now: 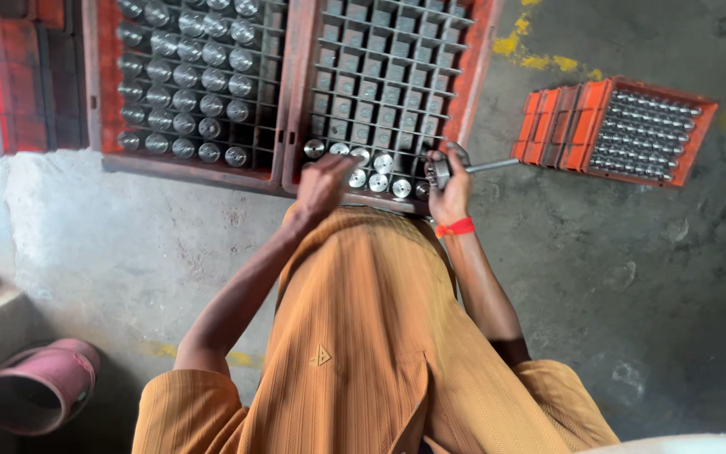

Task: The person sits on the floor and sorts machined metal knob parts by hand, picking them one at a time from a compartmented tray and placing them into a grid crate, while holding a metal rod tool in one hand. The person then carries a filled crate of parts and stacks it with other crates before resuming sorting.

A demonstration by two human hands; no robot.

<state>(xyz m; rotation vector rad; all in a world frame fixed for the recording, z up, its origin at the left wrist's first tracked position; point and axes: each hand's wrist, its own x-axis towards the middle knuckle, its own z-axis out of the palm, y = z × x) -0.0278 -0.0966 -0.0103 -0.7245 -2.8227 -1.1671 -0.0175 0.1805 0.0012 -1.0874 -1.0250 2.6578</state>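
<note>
My right hand (449, 195), with a red thread around the wrist, grips a metal part (442, 169) with a round head and a thin shaft that sticks out to the right. It is at the near right corner of a red gridded crate (470, 76). My left hand (322, 183) reaches over the crate's near row, fingers curled down beside several shiny metal cylinders (377, 163) standing in the cells. What lies under those fingers is hidden. The crate's farther cells hold nothing.
A second red crate (109, 101) packed with metal cylinders sits to the left. On the concrete floor to the right is a stack of red crates (552, 126) holding rows of metal shafts. A pink bucket (39, 384) lies at lower left.
</note>
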